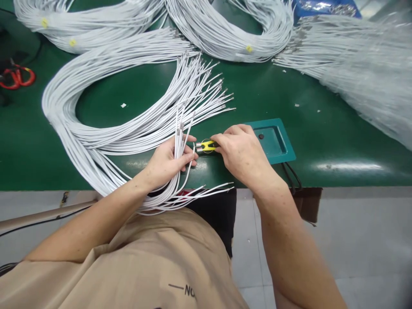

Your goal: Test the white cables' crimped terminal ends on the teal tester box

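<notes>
My left hand (167,162) is closed around a small bunch of white wires (178,148), whose ends stand up above the fingers. One wire of the bunch bends out to the right past the thumb. In my right hand (244,152), a small yellow-and-black tool (208,146) is pinched between thumb and fingers. Its two metal tips point left, close to that wire; whether they touch it I cannot tell. Behind my left hand lies a large curved bundle of white wires (141,135), with metal terminals on its ends. Several loose wire ends (212,189) hang over the table's front edge.
A teal tray (289,150) with a small dark disc sits beyond my right hand. More coiled wire bundles (225,43) with yellow marks lie at the back. Red-handled scissors (19,77) are far left. A plastic-covered wire bundle (360,64) and a blue bin (325,8) are at right.
</notes>
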Tool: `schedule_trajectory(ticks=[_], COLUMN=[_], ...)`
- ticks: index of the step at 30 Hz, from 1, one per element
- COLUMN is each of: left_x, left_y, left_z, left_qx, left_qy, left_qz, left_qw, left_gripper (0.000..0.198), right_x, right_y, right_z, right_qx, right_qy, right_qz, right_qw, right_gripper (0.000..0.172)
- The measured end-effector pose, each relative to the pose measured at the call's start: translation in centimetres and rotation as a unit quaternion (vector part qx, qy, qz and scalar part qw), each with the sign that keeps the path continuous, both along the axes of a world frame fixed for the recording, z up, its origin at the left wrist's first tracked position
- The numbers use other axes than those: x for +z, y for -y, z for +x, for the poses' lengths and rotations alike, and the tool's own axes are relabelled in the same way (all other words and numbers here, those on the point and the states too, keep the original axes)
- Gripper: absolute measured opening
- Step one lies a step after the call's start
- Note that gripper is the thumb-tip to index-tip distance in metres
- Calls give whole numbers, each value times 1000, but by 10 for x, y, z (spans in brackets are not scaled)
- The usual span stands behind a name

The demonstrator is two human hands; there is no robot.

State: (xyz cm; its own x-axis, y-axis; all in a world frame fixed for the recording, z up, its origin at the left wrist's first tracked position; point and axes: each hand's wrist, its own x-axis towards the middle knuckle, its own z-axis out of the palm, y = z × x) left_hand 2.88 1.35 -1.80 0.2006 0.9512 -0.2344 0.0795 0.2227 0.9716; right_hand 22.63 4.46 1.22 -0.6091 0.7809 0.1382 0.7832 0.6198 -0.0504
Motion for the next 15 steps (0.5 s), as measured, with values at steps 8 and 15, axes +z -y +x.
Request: schedule_trajectory(ticks=[8, 15], left_x=[-9, -11], left_y=[1, 1], left_z=[2, 0], left_qx=[17, 9], left_qy=[-98, -118], left_qz=[48, 54], left_qw=[994, 991], left_gripper=[34, 36], right_x=[-2, 6], right_y=[-7, -1], right_z=[3, -5], right_qx=[-3, 7], right_qy=[18, -51], right_qz=[-18, -30], right_qw=[1000, 998], right_gripper=[26, 29])
